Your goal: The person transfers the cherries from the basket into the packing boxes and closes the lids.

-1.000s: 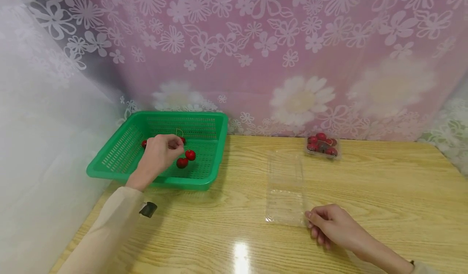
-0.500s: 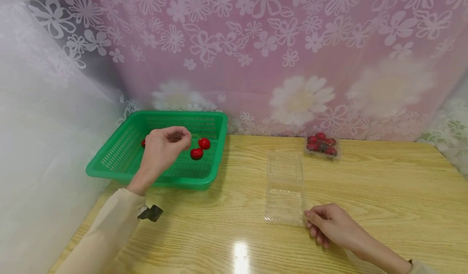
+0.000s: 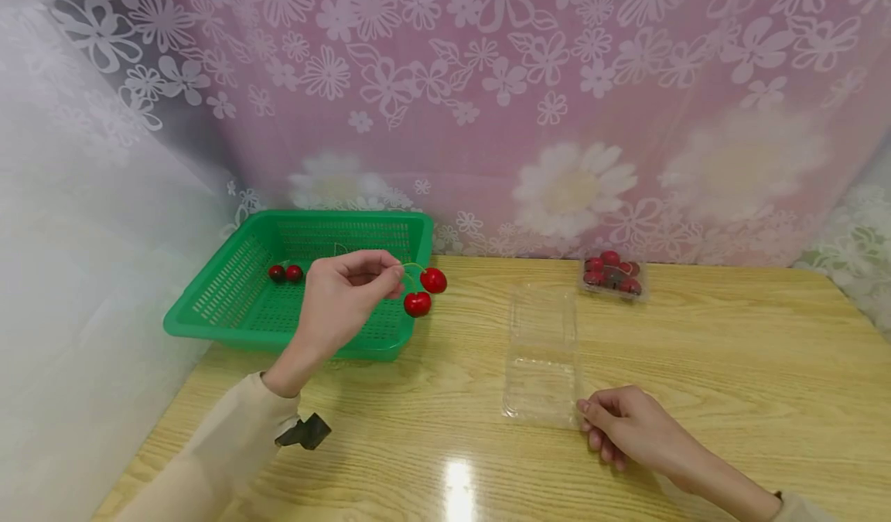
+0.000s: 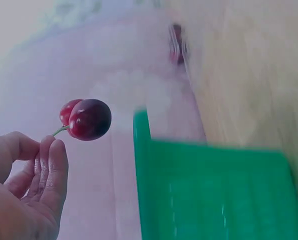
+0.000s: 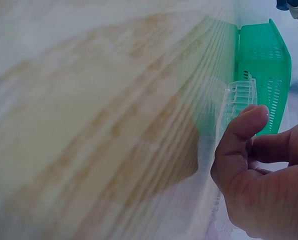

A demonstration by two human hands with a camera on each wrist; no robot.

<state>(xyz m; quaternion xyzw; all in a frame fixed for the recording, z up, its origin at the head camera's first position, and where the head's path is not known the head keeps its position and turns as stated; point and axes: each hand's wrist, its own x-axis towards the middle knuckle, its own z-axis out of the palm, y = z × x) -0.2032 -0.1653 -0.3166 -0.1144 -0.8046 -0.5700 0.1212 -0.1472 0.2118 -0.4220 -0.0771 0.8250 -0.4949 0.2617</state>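
Pinched by their green stems, a pair of red cherries (image 3: 418, 304) hangs from my left hand (image 3: 341, 298), over the right rim of the green basket (image 3: 278, 342). The left wrist view shows the same cherries (image 4: 90, 120) beyond the fingertips, thumb and fingers meeting on the stem. An opened clear plastic clamshell box (image 3: 541, 387) lies flat on the table. At its near right corner my right hand (image 3: 633, 433) grips the edge between thumb and fingers. In the right wrist view the hand (image 5: 264, 170) partly hides the box.
Two more cherries (image 3: 286, 274) lie inside the basket at left, and a stem shows near its back wall. Further back on the wooden table (image 3: 731, 367) stands a clear box of cherries (image 3: 612, 276). A floral curtain (image 3: 487, 120) hangs behind the table.
My left hand has lifted the cherry pair and carried it rightward, from inside the basket to its right rim. The right hand stays at the clamshell box's corner.
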